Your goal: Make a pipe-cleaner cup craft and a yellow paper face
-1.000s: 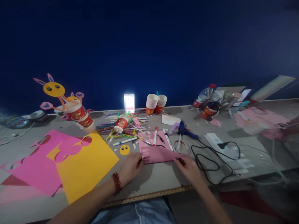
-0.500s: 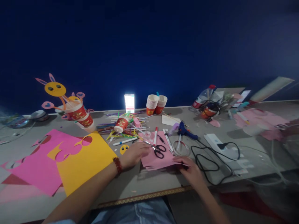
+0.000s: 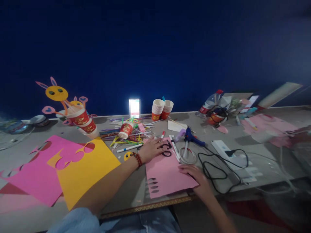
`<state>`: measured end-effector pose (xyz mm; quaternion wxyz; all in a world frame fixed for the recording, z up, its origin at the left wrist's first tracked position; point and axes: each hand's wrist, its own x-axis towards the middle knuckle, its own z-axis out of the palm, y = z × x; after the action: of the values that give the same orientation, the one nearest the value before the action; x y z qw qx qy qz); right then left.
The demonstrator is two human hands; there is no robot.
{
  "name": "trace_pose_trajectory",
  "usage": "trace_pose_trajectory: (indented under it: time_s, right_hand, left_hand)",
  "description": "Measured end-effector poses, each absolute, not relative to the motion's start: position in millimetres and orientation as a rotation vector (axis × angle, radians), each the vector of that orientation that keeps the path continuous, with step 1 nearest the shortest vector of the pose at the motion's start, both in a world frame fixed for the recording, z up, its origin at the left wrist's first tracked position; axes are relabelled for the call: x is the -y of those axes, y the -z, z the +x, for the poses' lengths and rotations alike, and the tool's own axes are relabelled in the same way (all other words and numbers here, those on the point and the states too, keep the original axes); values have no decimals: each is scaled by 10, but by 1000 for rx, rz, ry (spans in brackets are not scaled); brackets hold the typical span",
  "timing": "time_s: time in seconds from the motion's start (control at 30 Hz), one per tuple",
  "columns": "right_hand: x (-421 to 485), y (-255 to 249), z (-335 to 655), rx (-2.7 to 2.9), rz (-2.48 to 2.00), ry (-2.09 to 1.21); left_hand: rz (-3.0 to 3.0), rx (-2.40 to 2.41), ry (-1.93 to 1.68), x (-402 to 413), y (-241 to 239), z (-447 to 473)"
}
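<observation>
A pink sheet of paper (image 3: 167, 178) lies before me, with several leaf-shaped holes near its lower left corner. My left hand (image 3: 153, 149) rests palm down across its upper part, fingers stretched over the black-handled scissors (image 3: 166, 152) and partly covering them. On the sheet's right edge lies my right hand (image 3: 193, 174), fingers extended over the paper. Markers (image 3: 175, 150) lie beside the scissors. Just left of my left wrist is a small yellow paper face (image 3: 127, 156), partly hidden by the wrist.
Left are cut yellow (image 3: 89, 174) and magenta (image 3: 41, 171) sheets and a cup (image 3: 80, 116) with a paper bunny. Behind lie straws (image 3: 111, 133) and stacked cups (image 3: 157, 109). Right are a blue glue gun (image 3: 193, 137), its cord, a power strip (image 3: 222, 149) and another person's hand (image 3: 305, 134).
The pink sheet now lies flatter and extends nearer the table's front edge, showing its cut holes. My left hand has moved up and right over the scissors; my right hand has moved slightly lower.
</observation>
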<state>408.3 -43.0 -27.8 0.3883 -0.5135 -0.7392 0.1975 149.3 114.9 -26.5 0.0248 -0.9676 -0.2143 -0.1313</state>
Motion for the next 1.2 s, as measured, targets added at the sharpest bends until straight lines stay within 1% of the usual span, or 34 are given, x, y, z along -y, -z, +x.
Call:
trace_pose_trajectory:
  time_s: [0.17, 0.37, 0.7, 1.03, 1.2]
  right_hand:
    - [439, 280, 4077, 1896, -1304, -513]
    - [431, 324, 4084, 1870, -1306, -503]
    - [442, 406, 4100, 1878, -1320, -480]
    - [475, 378, 4153, 1873, -1338, -506]
    - [475, 373, 4163, 1886, -1322, -546]
  left_hand:
    - [-2954, 748, 450, -1176, 253, 1617]
    - [-3013, 415, 424, -1059, 280, 1967]
    - [-3005, 303, 407, -1383, 286, 2070]
    - [-3057, 489, 430, -1574, 254, 1918]
    - [-3141, 561, 497, -1419, 119, 1828]
